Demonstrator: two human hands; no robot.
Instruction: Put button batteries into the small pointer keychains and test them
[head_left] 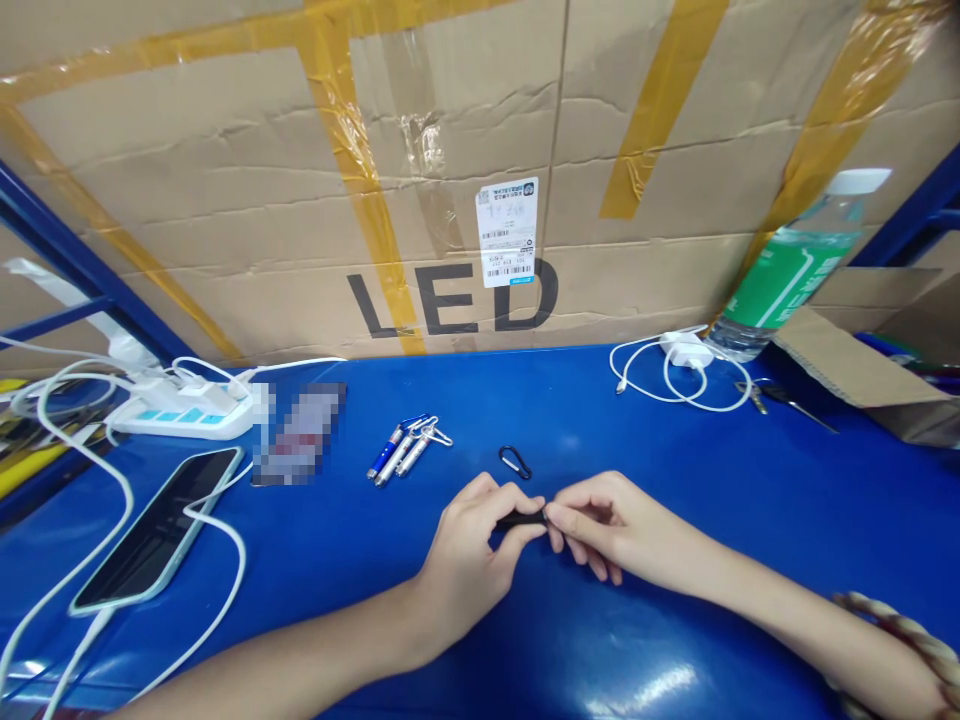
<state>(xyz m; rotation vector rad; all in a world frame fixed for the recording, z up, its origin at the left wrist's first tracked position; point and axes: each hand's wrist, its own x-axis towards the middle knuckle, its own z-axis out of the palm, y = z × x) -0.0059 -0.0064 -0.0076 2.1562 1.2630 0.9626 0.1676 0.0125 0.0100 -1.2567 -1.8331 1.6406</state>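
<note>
Fingers (504, 495) of your left hand (469, 560) and right hand (600, 525) pinch small black torch (520, 520); black clip (515, 461) at 12 o'clock, just beside.

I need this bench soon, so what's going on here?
A person holds a black tube over the blue table: the left hand pinches one end, the right hand the other. A carabiner lies loose just beyond them. Three keychain lights lie to its left, and a phone sits plugged in at far left.
</note>
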